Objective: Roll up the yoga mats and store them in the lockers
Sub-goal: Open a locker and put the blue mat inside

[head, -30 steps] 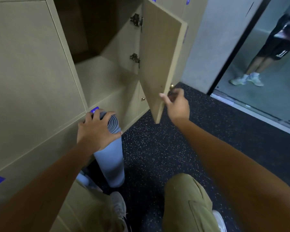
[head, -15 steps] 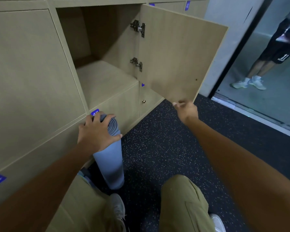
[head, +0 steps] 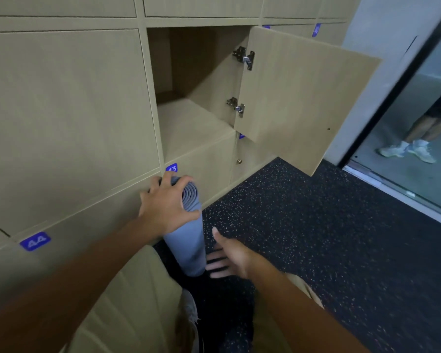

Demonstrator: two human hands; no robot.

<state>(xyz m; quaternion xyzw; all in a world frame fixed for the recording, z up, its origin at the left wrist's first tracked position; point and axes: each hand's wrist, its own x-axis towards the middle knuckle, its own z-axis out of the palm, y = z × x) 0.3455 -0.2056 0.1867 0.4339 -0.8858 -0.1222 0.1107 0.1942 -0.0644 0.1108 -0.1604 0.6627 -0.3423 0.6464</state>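
Observation:
A rolled blue-grey yoga mat (head: 189, 240) stands on end on the dark floor against the wooden lockers. My left hand (head: 167, 205) grips its top end, fingers curled over the spiral. My right hand (head: 229, 258) is low beside the mat's bottom, fingers spread and straight, touching or nearly touching the roll. Above the mat an open locker (head: 189, 123) shows an empty shelf, its door (head: 303, 98) swung wide to the right.
Shut lockers labelled 44 (head: 35, 241) and 43 (head: 172, 168) line the wall. Speckled black floor (head: 316, 238) spreads to the right. A glass doorway (head: 405, 154) has another person's legs and shoes (head: 407, 150) behind it. My knees are below.
My right hand has let go of the locker door, which now hangs fully open, and dropped down to the lower part of the mat. My left hand stays on the mat's top.

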